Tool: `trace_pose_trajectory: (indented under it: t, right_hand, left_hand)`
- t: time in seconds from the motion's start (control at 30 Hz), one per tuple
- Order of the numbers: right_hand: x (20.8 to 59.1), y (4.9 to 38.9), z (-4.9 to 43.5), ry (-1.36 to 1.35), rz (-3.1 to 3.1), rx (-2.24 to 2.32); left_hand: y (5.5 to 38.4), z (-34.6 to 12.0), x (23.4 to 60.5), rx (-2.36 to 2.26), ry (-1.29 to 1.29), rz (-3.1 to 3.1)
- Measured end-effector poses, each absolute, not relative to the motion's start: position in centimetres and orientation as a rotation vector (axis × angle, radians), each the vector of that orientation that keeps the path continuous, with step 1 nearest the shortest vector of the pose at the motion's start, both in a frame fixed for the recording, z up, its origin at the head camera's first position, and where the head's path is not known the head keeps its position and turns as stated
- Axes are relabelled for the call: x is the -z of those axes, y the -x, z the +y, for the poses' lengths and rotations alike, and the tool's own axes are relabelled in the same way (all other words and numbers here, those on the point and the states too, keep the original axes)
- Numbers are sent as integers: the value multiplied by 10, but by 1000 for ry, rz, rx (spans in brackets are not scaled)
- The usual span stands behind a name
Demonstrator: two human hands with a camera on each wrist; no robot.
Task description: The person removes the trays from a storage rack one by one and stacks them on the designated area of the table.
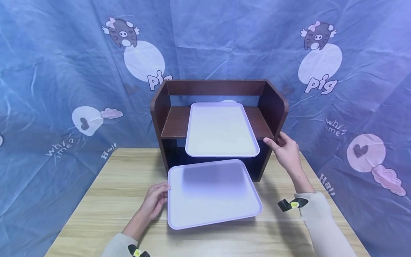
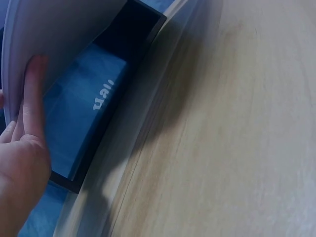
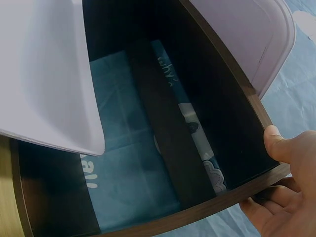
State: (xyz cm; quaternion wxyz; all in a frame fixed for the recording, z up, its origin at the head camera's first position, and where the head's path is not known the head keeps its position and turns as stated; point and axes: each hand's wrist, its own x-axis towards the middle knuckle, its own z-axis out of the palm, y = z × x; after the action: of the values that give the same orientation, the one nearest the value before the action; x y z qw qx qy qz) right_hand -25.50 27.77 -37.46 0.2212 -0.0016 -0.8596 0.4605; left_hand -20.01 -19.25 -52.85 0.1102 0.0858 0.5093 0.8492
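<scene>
A dark brown two-tier shelf [image 1: 216,87] stands on the table. One white tray [image 1: 221,128] lies on its upper board, its near end jutting past the front edge. My left hand [image 1: 155,200] pinches the left rim of a second white tray [image 1: 213,194], which hangs tilted above the table in front of the lower opening. In the left wrist view, fingers [image 2: 34,94] lie along that tray's underside. My right hand [image 1: 287,151] grips the shelf's right side panel near the upper board, thumb [image 3: 276,144] on the front edge and fingers behind it.
The wooden table [image 1: 106,200] extends around the shelf. A blue curtain [image 1: 218,39] with pig prints hangs close behind and on both sides. The shelf's lower compartment [image 3: 192,163] has an open back crossed by a dark bar.
</scene>
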Motion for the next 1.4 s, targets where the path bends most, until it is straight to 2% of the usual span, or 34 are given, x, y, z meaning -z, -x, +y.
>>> trace_pose_trajectory:
  t: [0.73, 1.4]
  right_hand:
    - [375, 255, 278, 19, -2377, -1247]
    - [376, 254, 278, 16, -2378, -1253]
  left_hand:
    - [197, -191, 534, -2412, -316, 1480]
    - [190, -192, 544, -2285, -260, 1561]
